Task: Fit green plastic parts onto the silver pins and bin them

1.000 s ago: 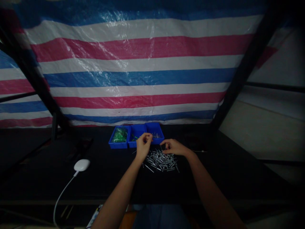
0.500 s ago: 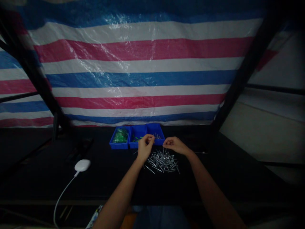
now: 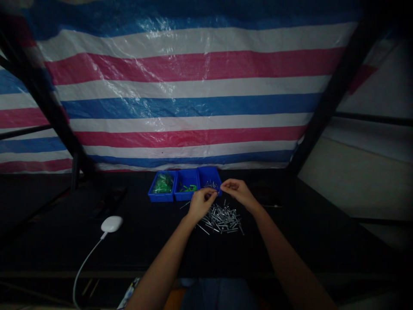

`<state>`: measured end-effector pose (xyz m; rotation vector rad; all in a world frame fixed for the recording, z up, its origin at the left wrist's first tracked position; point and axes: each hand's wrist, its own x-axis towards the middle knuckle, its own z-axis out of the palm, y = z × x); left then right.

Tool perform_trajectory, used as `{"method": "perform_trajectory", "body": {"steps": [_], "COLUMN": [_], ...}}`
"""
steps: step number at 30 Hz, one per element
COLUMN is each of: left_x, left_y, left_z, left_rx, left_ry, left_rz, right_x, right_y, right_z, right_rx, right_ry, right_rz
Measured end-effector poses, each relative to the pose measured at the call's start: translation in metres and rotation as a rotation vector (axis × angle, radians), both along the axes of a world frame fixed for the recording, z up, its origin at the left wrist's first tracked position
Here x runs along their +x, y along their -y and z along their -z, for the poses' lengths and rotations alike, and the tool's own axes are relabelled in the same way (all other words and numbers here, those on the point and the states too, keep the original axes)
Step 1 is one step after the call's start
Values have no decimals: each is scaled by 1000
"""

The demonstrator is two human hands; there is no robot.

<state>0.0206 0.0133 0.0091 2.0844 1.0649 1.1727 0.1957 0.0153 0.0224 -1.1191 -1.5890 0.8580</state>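
Head view. Left hand [image 3: 200, 205] and right hand [image 3: 237, 192] hover over the middle of the tabletop [image 3: 300, 245], toward the far edge, fingertips near each other and just in front of the right bin [image 3: 215, 174]. Left fingers curled in, tips bunched together. Right thumb and forefinger pinched closed, other fingers loosely bent. Whether either pinch grips a pin is too small to tell.

Pile of pins [image 3: 222, 218]: loose, silver metal, crisscrossed flat on the tabletop, directly below the right hand and just beside the left hand. A few lie apart at the pile's left side.

Three blue bins stand side by side at the far edge. Left bin [image 3: 158, 193] holds a bunch of green pieces [image 3: 163, 184]; middle bin [image 3: 183, 196] holds a few green pieces; right bin holds a small cluster of silver pins [image 3: 211, 185].

White mouse [image 3: 111, 224] on the tabletop's left side, well apart from the hands, its white cable [image 3: 84, 262] running over the near edge. Striped tarp [image 3: 193, 103] hangs behind the far edge.
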Motion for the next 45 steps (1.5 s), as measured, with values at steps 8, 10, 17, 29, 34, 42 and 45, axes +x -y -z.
{"method": "perform_trajectory", "body": {"steps": [8,10,17,29,34,42,45], "left_x": [2,2,0,-5,-5,-4,-4], "left_y": [0,-1,-3,-12,-11,-13,-13], "left_z": [2,2,-2,-2,-4,-1,-1], "left_rx": [-8,-6,-34,-166,-184,-186,-192], "left_ry": [-11,-12,51,304,318,329,339], "left_rz": [29,31,3,-32,-27,-35,-41], "right_x": [-4,-4,-2,1,3,3,4], "right_y": [-2,-2,-4,-8,-10,-11,-12], "right_z": [3,4,3,11,13,15,15], "right_rx": [3,-7,-7,24,45,40,45], "right_ry": [-119,-139,-154,49,92,109,114], "right_rz": [-9,-16,24,16,19,19,17]}}
